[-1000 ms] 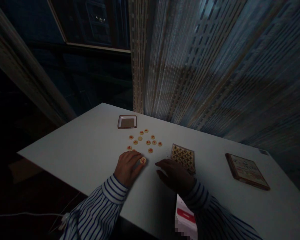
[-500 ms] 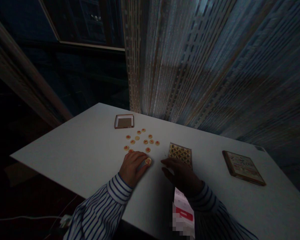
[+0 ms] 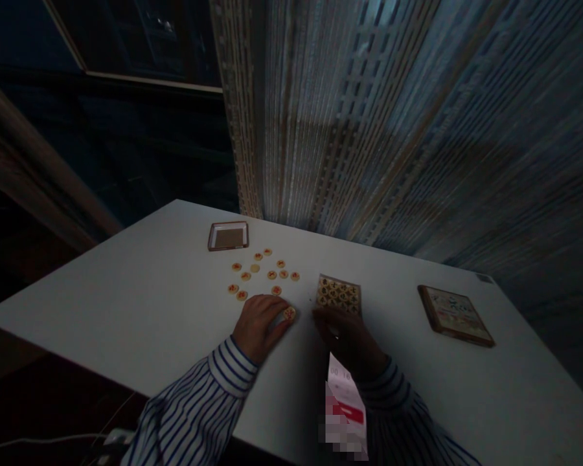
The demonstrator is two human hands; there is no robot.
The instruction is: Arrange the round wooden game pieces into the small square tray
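My left hand (image 3: 260, 323) is closed on a round xiangqi piece (image 3: 289, 313) with a red character, pinched between thumb and fingertips just above the white table. My right hand (image 3: 352, 340) is curved over the near edge of a shallow box (image 3: 360, 285) filled with rows of dark-lettered pieces. Its thumb and index finger look slightly apart, with no piece visible between them. The hand hides the box's near part. Several loose red-lettered pieces (image 3: 272, 275) lie scattered beyond my left hand, and one pale piece (image 3: 255, 268) shows a blank face.
An open, empty-looking lid or tray (image 3: 228, 248) lies at the back left of the white table (image 3: 140, 272). A closed decorated box (image 3: 457, 315) sits on the right. A lit phone (image 3: 347, 414) is below my right wrist. A curtain (image 3: 311, 129) hangs behind.
The view has shifted slightly right, so table items appear further left. My right hand has drawn its thumb and index finger closer together by the box. My left hand keeps its piece.
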